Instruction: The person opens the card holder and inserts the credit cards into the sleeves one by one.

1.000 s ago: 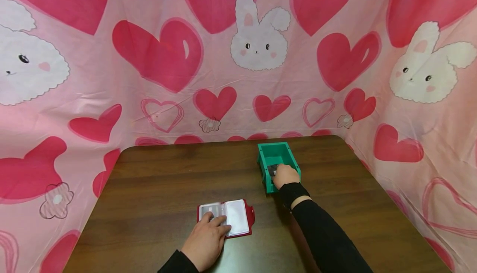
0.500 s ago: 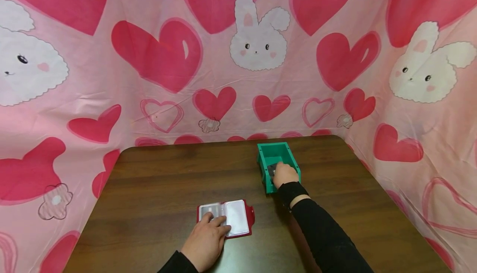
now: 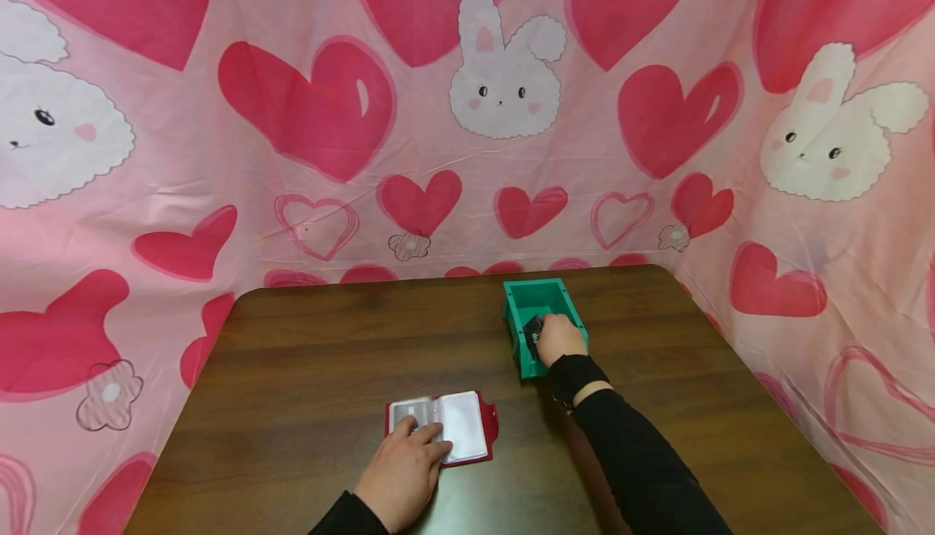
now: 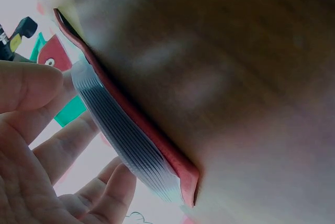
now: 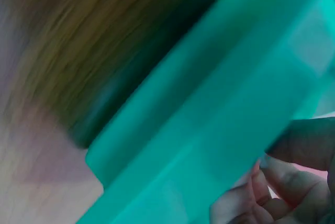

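Observation:
A red card holder point(image 3: 487, 425) lies spread on the table, its clear sleeves and a white page facing up. My left hand point(image 3: 404, 470) rests on it with fingers extended across the left sleeve and the fold. In the left wrist view the stack of clear sleeves point(image 4: 125, 135) shows edge-on, the left fingers point(image 4: 73, 143) against it. My right hand point(image 3: 561, 338) reaches into a green bin point(image 3: 542, 287) and pinches a dark card point(image 3: 533, 335) with light print. The bin's front wall point(image 5: 199, 124) fills much of the right wrist view and hides the card there.
The brown wooden table point(image 3: 329, 340) has rounded far corners. A pink cloth point(image 3: 424, 145) with hearts and rabbits hangs behind it and along the sides. The bin stands toward the table's back, right of the card holder.
Inside the bin, my right hand has shifted slightly and the dark card now sits more tilted in its fingers. The left hand and card holder have stayed in place.

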### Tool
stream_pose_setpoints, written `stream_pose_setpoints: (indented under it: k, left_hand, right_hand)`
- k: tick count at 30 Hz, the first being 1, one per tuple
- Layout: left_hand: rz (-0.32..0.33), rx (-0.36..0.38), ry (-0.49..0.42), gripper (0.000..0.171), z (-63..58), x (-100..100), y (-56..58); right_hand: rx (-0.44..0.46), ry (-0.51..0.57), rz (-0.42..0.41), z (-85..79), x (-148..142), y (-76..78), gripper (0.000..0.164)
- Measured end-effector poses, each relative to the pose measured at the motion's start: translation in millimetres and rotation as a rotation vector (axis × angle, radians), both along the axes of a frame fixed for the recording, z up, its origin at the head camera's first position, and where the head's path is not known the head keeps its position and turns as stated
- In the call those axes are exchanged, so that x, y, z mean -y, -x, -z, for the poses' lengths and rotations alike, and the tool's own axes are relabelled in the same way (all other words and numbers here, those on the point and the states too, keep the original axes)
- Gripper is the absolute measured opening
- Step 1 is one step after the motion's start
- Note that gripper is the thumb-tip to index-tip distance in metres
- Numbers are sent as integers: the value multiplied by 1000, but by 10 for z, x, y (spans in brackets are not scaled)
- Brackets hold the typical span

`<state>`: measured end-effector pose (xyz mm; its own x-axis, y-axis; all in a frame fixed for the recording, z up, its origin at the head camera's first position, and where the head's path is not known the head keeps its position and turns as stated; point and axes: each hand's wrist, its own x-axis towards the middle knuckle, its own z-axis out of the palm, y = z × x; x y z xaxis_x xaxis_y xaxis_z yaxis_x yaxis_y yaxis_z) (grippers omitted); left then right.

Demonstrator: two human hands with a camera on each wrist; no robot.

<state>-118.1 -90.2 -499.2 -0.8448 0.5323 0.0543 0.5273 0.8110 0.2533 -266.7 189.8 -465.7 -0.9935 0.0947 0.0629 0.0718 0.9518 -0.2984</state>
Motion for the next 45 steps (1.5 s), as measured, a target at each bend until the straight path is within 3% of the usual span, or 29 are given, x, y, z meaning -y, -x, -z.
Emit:
stream_pose_setpoints:
  k: [6, 11, 15, 18, 23, 27, 30, 32, 36, 38, 45]
  left_hand:
    - [-15, 34, 12, 26, -1, 5, 3]
    - [-5, -7, 18, 25, -10, 3, -18]
    - [-8, 2, 10, 26, -23, 16, -28]
    - [-24, 35, 3, 27, -36, 26, -24]
    - [-34, 27, -13, 26, -31, 33, -12]
    - [-41, -76, -69, 21, -15, 43, -13]
    - [-97, -167, -148, 14, -9, 43, -4]
    - [-167, -183, -214, 7, -17, 38, 13]
    - [-320, -81, -328, 11, -69, 33, 55]
    - [-356, -6, -375, 15, -97, 39, 67]
    - [-358, 188, -590, 42, -131, 61, 121]
  right_hand:
    - [-14, 172, 63, -194, -52, -66, 37]
    - [-116, 348, 124, -390, -108, -182, 37]
    - [-171, 491, 59, -515, -46, -327, 38]
    - [-149, 602, -24, -536, 96, -455, 39]
    - [-70, 704, -126, -375, 421, -635, 36]
    - [23, 707, -197, -181, 684, -755, 38]
    - [89, 712, -255, -49, 848, -832, 39]
    - [124, 714, -276, 17, 934, -876, 39]
    - [164, 720, -305, 94, 1048, -925, 39]
    - [185, 731, -315, 114, 1083, -937, 38]
    - [230, 740, -337, 169, 1141, -968, 39]
